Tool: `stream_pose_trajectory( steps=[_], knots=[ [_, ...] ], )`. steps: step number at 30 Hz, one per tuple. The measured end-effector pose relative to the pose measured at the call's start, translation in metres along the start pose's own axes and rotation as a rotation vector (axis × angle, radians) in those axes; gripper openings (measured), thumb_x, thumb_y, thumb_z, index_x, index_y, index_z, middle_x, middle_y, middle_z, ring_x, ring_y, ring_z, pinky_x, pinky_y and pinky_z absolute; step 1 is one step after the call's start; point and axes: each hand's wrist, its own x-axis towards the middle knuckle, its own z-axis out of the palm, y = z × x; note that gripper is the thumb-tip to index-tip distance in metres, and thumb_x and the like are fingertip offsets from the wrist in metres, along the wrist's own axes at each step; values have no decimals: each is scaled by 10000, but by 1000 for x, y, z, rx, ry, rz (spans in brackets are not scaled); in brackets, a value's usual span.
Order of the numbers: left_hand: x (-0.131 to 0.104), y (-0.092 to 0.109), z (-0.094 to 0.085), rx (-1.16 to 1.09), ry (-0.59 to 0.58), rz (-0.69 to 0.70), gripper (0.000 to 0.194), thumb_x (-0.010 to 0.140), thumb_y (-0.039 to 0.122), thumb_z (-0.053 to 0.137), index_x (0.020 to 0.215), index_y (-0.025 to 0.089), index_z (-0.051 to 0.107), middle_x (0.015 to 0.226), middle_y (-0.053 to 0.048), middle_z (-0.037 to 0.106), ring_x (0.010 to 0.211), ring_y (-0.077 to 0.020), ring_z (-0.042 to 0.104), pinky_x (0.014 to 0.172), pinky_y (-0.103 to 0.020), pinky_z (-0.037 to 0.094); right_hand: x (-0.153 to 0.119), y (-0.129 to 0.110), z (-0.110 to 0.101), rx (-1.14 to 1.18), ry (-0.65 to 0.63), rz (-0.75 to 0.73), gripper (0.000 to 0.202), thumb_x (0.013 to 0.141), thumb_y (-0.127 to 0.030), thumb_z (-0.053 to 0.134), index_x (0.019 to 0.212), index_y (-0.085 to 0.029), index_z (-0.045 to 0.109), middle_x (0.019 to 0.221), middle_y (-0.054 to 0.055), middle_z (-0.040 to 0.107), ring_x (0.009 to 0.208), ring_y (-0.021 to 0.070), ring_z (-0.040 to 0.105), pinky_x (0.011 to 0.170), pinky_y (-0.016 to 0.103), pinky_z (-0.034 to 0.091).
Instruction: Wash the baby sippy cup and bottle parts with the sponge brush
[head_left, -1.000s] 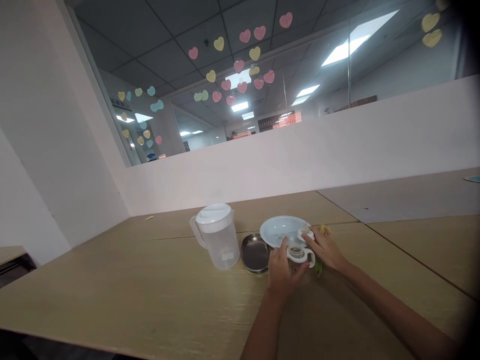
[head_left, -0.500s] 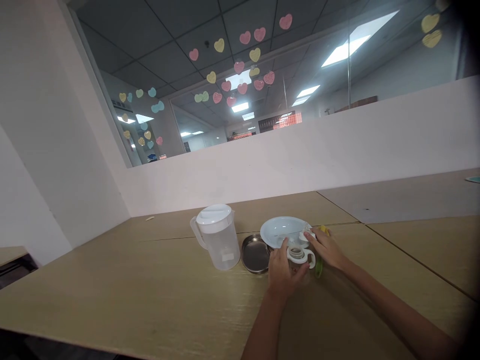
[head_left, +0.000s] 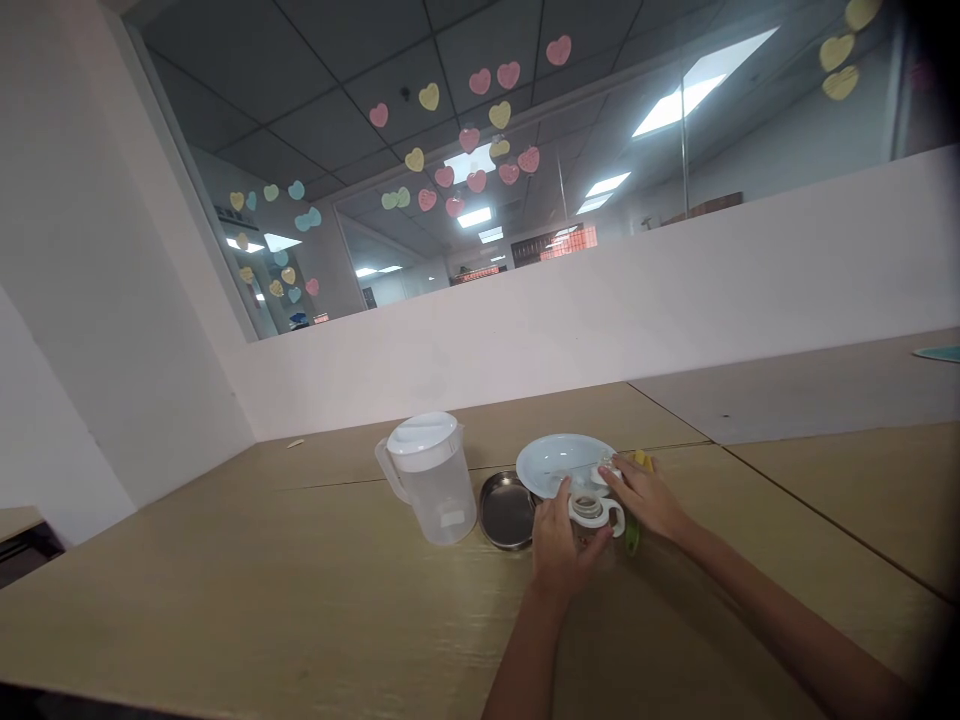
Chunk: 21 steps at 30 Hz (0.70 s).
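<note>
My left hand (head_left: 556,548) is wrapped round a small bottle whose open, threaded neck (head_left: 587,503) faces up. A white collar with a loop handle (head_left: 616,519) surrounds that neck. The bottle's body is partly hidden by my fingers. My right hand (head_left: 651,502) pinches a white cap with a clear tip (head_left: 604,472), just behind and right of the bottle, apart from the neck. Right behind both hands stands a pale blue bowl (head_left: 555,449) with something clear in or in front of it that I cannot make out.
A round metal dish (head_left: 507,512) lies left of my left hand. Farther left stands a clear pitcher (head_left: 442,495) with a white lid. A yellow and green utensil (head_left: 632,537) lies partly under my right hand. Behind the wooden table (head_left: 225,590) rises a white wall.
The view has shifted slightly, moving everything a little left in the picture. Both hands keep their grips, with no clear movement relative to the things around them.
</note>
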Motion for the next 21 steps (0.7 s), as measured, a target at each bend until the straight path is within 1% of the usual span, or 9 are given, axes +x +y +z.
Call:
stream_pose_trajectory(
  steps=[3,5,7,10,13,17,21],
  knots=[
    [0,-1,1,5,-12,4,728,801,534,538,1365,125,329,1240,-164,550,1088,-264,535,927,-404,428,2,-4,-6,117,42,45,501,875,-581,285,894,-216,628,1004,71,679,988,259,574,966,443,304],
    [0,-1,2,11,-7,7,730,802,534,537,1370,126,324,1256,-164,541,1100,-263,531,929,-401,428,2,-9,-11,214,47,96,505,865,-585,312,924,-202,636,972,73,685,933,255,590,899,410,378],
    [0,-1,2,19,4,7,729,803,534,537,1371,130,322,1249,-157,548,1094,-257,536,925,-396,432,3,-12,-14,308,78,146,493,848,-581,367,1002,-189,625,1009,80,677,928,250,594,841,373,425],
    [0,0,1,30,7,12,726,804,538,535,1369,133,326,1236,-149,559,1086,-249,540,922,-388,436,4,-15,-16,393,141,158,481,828,-558,431,1099,-193,586,1097,79,650,976,246,588,844,354,439],
    [1,0,1,27,-2,0,728,799,539,540,1367,134,330,1224,-149,565,1079,-251,542,921,-387,435,4,-12,-13,400,139,118,446,811,-539,468,1080,-203,583,1076,73,653,958,242,595,833,353,449],
    [1,0,1,7,-26,-20,734,795,533,545,1375,144,319,1224,-152,560,1075,-260,539,926,-404,426,4,-6,-9,327,110,57,385,798,-520,502,1018,-209,559,1009,69,654,906,229,598,788,343,457],
    [1,0,1,-6,-19,-17,727,798,527,545,1372,140,325,1221,-152,559,1077,-254,535,930,-399,422,3,-2,-7,195,167,24,347,800,-522,495,931,-206,545,942,74,648,871,231,587,745,339,450]
  ],
)
